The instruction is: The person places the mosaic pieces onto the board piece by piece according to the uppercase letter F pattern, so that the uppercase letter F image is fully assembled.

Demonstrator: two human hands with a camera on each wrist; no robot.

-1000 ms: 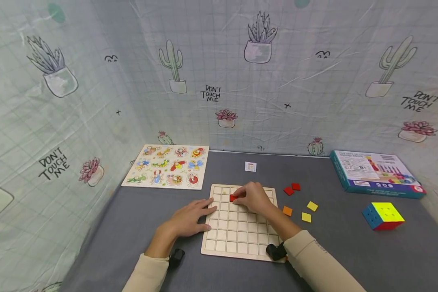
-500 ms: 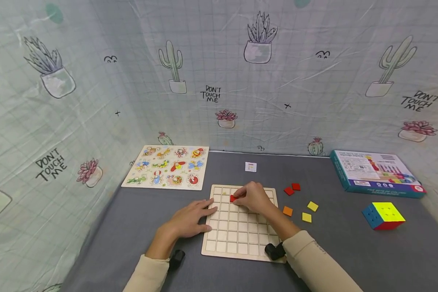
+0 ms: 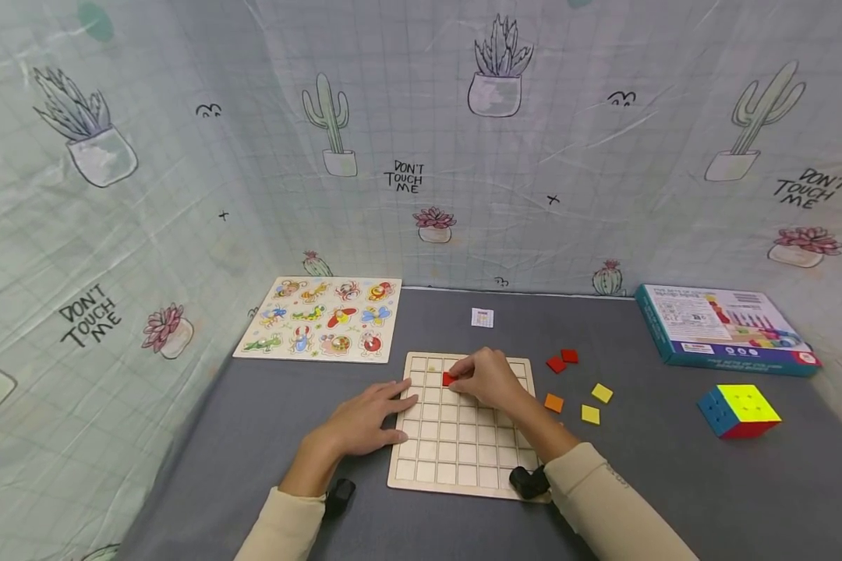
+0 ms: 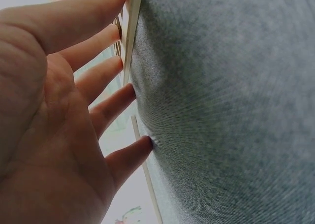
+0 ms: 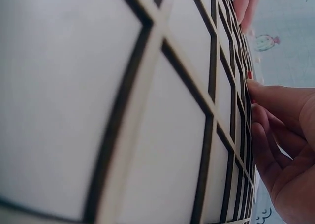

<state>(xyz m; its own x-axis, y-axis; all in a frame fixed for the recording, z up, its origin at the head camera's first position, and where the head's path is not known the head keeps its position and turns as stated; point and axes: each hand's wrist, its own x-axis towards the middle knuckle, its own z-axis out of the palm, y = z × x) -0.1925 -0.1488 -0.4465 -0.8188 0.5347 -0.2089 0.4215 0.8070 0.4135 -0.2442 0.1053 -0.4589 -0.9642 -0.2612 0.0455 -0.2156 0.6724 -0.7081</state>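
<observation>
A wooden grid board (image 3: 428, 471) lies flat on the grey table, in the middle of the head view. My right hand (image 3: 489, 380) reaches over its upper part, thumb and fingertips pinching a small red square tile (image 3: 447, 379) at one of the upper cells. In the right wrist view only a sliver of red shows at the thumb tip (image 5: 251, 82). At the board's left edge rests my left hand (image 3: 363, 419), fingers spread. The left wrist view shows its thumb and some fingertips against the board's side (image 4: 132, 32), the little finger (image 4: 130, 160) lower on the cloth.
Right of the board lie loose red tiles (image 3: 556, 365), an orange tile (image 3: 553, 403) and yellow tiles (image 3: 590, 414). Farther right are a puzzle cube (image 3: 740, 411) and a game box (image 3: 730, 331). An insect puzzle board (image 3: 319, 319) and a small printed card (image 3: 482, 318) lie behind.
Both hands and the red tile keep their places on the board. Only the head view has shifted slightly.
</observation>
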